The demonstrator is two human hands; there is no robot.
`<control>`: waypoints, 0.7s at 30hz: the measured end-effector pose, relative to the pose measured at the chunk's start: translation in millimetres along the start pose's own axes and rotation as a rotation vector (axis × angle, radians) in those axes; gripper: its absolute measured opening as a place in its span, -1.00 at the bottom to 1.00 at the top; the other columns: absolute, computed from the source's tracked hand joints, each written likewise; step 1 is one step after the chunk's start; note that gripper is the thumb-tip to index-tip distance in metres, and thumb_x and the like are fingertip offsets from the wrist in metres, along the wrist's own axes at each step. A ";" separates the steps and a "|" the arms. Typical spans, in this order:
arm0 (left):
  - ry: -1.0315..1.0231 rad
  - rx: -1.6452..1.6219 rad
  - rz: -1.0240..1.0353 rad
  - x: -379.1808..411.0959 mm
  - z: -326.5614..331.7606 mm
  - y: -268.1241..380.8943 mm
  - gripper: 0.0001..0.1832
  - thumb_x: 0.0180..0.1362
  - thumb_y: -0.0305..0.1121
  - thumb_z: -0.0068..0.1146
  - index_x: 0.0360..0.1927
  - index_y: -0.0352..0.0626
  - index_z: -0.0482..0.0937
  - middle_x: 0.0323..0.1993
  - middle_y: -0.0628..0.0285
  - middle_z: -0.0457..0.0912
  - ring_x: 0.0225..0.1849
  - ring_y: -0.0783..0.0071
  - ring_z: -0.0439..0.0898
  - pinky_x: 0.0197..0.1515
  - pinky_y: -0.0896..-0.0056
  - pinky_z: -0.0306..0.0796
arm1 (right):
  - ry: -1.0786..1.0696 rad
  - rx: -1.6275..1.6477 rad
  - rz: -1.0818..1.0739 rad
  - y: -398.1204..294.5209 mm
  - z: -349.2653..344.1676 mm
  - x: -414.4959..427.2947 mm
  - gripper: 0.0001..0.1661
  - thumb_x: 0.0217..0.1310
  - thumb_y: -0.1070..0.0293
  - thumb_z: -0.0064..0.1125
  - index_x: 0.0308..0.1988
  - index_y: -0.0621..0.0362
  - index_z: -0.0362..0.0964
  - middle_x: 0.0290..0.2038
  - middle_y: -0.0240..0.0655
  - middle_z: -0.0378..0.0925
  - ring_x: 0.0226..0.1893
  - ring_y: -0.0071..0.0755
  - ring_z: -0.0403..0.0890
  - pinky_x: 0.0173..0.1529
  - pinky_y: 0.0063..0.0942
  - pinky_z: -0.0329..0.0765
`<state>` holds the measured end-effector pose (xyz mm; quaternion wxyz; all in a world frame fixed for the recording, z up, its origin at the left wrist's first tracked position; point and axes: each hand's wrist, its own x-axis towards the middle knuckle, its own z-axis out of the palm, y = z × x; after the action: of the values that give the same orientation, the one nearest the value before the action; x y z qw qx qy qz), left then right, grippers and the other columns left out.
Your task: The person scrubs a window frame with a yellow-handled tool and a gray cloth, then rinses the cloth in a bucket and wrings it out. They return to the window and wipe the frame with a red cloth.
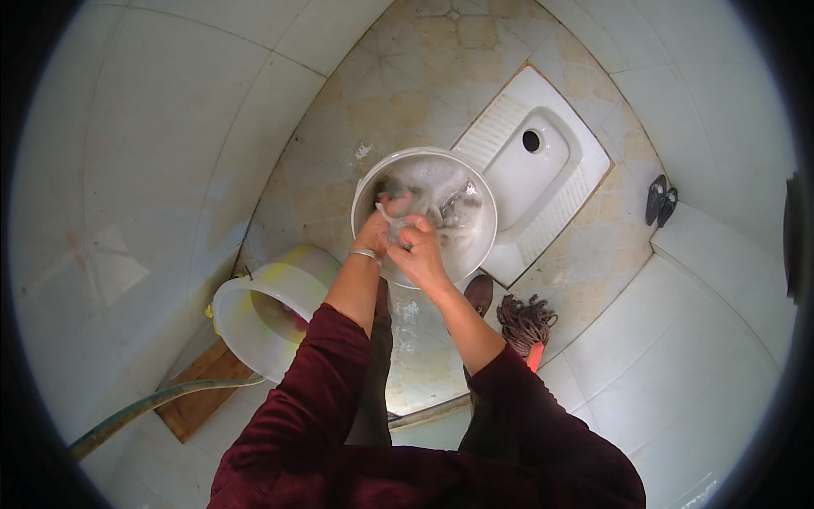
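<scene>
A round white bucket [486, 245] stands on the tiled floor between me and the squat toilet. Soapy, cloudy water with wet cloth [461, 210] in dark and pale tones lies inside it. My left hand [379, 226], with a light bracelet at the wrist, reaches into the bucket at its left side, fingers partly in the foam. Close beside it, my right hand [416, 245] is curled over a pale wet piece of cloth [395, 230]. Foam and blur hide the fingertips and how much cloth each hand has.
A white squat toilet [509, 229] is set in the floor behind the bucket. At the left a large translucent tub [232, 312] stands near a wooden board [206, 394] and a hose [146, 407]. A string mop head [524, 321] lies by my right shoe [479, 294]. Dark shoes [660, 200] lean at the right wall.
</scene>
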<state>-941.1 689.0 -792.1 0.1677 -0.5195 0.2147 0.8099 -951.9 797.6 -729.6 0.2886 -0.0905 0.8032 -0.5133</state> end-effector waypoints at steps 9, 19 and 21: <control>0.006 0.017 0.139 -29.2 38.6 -13.6 -0.64 0.14 -0.07 0.00 -0.17 -0.14 0.45 -0.21 0.28 0.50 -0.17 0.44 0.48 -0.20 0.38 0.41 | 0.248 -0.145 0.157 87.6 -38.5 76.7 -0.60 0.04 0.09 0.05 -0.36 0.23 0.50 -0.17 -0.03 0.44 -0.10 0.00 0.42 -0.03 -0.27 0.36; 0.055 0.243 0.088 -11.7 11.7 9.8 0.01 -0.09 0.13 0.20 0.35 0.17 -0.14 0.30 0.17 0.05 0.28 0.28 0.07 0.19 0.22 0.12 | -0.096 0.086 -0.049 15.6 -3.5 9.2 -0.74 -0.25 0.27 0.24 -0.51 0.23 0.48 -0.10 0.05 0.41 -0.04 0.03 0.42 0.00 -0.25 0.37; -0.046 0.369 0.098 -23.0 23.7 26.0 -0.06 -0.09 0.08 0.22 0.33 0.06 -0.01 0.23 0.14 0.19 0.22 0.31 0.19 0.16 0.36 0.17 | -0.002 0.201 -0.214 -16.8 -5.8 -9.3 -0.77 -0.25 0.31 0.23 -0.57 0.26 0.45 -0.21 0.02 0.46 -0.11 0.01 0.45 -0.03 -0.24 0.38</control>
<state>-963.0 678.1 -757.9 0.2251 -0.4503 0.3809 0.7756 -950.1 798.5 -709.7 0.2408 -0.1468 0.7331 -0.6189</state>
